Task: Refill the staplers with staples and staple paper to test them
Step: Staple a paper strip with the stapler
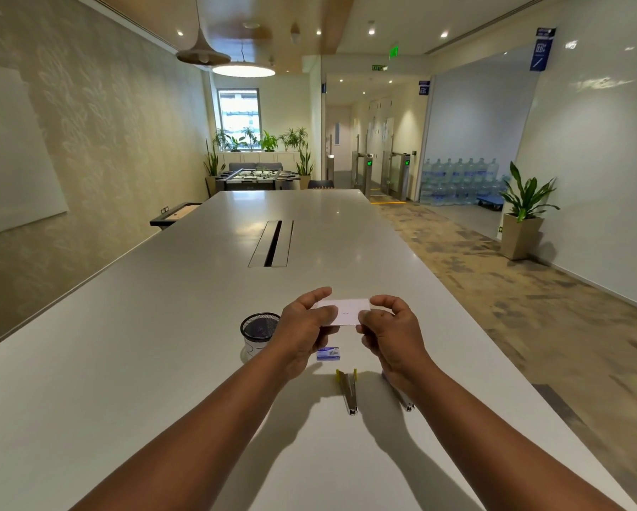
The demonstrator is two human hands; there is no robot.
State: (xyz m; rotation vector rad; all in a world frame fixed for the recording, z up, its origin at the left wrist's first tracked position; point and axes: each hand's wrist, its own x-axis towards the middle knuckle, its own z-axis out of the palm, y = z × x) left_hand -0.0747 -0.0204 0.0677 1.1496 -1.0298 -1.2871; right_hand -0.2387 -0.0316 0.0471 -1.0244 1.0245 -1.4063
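I hold a small white paper (348, 311) up above the table with both hands. My left hand (304, 326) pinches its left edge and my right hand (392, 326) pinches its right edge. Two tiny marks, perhaps staples, show near the paper's middle. Below on the white table (162, 363) lies a small blue staple box (328, 353). A yellow stapler (347, 390) lies nearer me, opened out flat. A second stapler (401, 396) lies to its right, partly hidden under my right wrist.
A black mesh pen cup (260, 333) stands left of my left hand. A cable slot (271, 243) runs along the table's middle. The table's right edge drops to a carpeted floor; a potted plant (525, 212) stands by the right wall.
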